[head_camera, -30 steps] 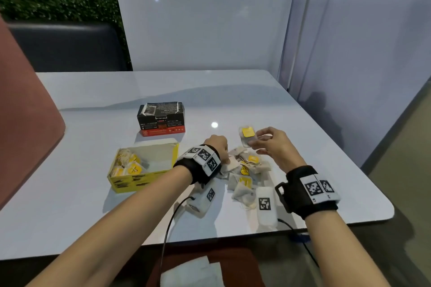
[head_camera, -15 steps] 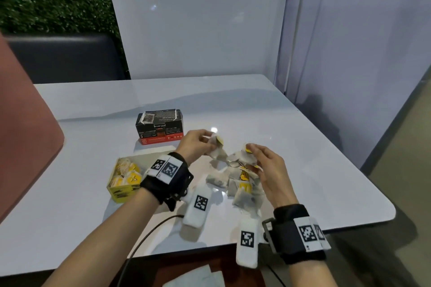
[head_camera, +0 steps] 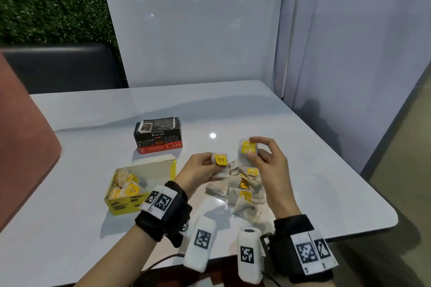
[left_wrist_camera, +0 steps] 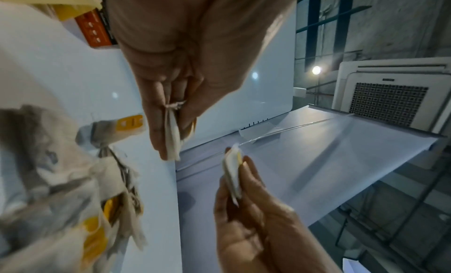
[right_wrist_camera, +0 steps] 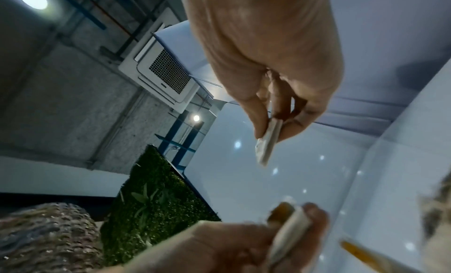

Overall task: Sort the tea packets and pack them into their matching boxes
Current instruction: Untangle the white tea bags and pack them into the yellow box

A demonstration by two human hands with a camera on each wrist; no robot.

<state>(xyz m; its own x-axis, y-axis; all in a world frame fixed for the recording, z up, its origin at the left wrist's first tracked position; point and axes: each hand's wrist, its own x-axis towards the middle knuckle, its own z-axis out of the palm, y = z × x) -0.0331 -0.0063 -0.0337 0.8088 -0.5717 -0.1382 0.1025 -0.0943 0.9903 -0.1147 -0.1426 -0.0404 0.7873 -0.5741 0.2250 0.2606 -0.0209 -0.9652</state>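
From the head view alone we read the yellow tags; our left hand [head_camera: 198,169] pinches one pale cloth tea packet [head_camera: 220,165], our right hand [head_camera: 265,161] another tea packet [head_camera: 247,152], both raised above the white desk [head_camera: 303,170], left of them the open yellow cardboard box [head_camera: 140,184].

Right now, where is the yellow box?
In the head view, the yellow box sits open on the table's left side, beside the left hand and just in front of the black box.

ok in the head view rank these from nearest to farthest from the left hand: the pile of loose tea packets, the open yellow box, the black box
From the left hand:
1. Pile of loose tea packets, just to its right, on the table below the hand.
2. Open yellow box, on its left.
3. Black box, farther back on the table, behind the yellow box.
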